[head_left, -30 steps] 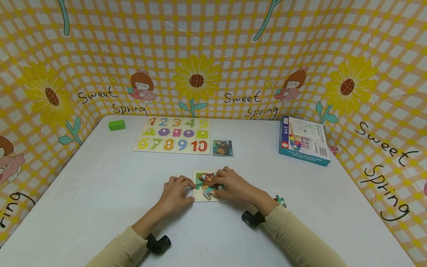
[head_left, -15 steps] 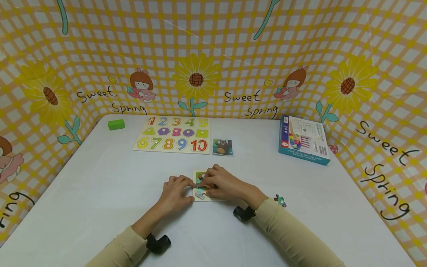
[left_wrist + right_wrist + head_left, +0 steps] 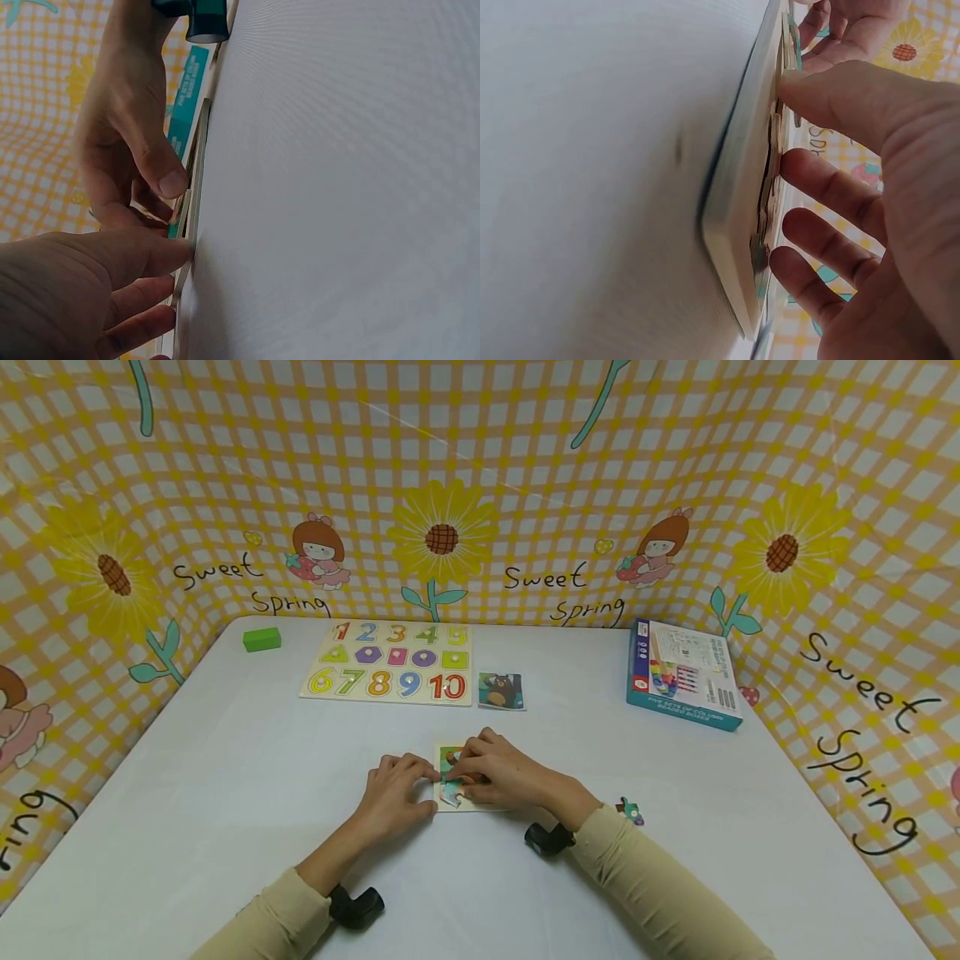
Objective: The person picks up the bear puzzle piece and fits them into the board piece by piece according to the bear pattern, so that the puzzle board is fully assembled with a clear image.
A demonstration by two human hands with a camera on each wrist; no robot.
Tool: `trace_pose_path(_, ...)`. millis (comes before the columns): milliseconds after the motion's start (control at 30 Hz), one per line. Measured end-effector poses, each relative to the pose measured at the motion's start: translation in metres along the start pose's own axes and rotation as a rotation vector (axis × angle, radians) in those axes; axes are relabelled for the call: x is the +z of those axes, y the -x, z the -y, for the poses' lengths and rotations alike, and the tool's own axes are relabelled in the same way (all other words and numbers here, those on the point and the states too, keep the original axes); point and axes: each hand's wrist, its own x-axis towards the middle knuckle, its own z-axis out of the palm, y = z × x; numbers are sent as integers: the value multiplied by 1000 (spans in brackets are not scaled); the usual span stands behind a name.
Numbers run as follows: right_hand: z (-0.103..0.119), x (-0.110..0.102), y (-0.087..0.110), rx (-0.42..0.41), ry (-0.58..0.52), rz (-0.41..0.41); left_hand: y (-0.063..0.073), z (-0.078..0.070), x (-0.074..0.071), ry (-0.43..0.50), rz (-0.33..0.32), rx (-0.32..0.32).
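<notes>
A small wooden jigsaw board [image 3: 441,807] with a bear picture lies in front of me, its right part covered by my right hand [image 3: 504,777]. That hand's thumb and index finger pinch a pale-and-teal puzzle piece [image 3: 452,793] over the board's lower left. In the right wrist view the other fingers [image 3: 810,172] rest at the face of the board, where fitted pieces [image 3: 769,202] show edge-on. My left hand [image 3: 393,797] touches the board's left edge with thumb and fingertips, loosely bent. Its thumb [image 3: 161,251] lies against the rim in the left wrist view.
Right of the board lies a loose green puzzle piece [image 3: 629,811]. Behind are a bear picture card [image 3: 501,692] and a number-and-shape board [image 3: 386,664]. A green block [image 3: 262,640] sits far left, a teal-sided box [image 3: 684,673] far right. Patterned cloth [image 3: 450,443] surrounds the table.
My right hand has moved left with the puzzle piece, from the board's middle to its lower left, and the piece now lies flatter. The left hand has stayed in place.
</notes>
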Motion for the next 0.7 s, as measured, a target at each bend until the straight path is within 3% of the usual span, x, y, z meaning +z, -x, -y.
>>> trace_pose_path(267, 1, 0, 6, -9, 35, -40, 0, 0, -1, -2, 10, 0)
trace_pose_path(700, 17, 8, 17, 136, 184, -120, 1, 0, -1, -11, -3, 6)
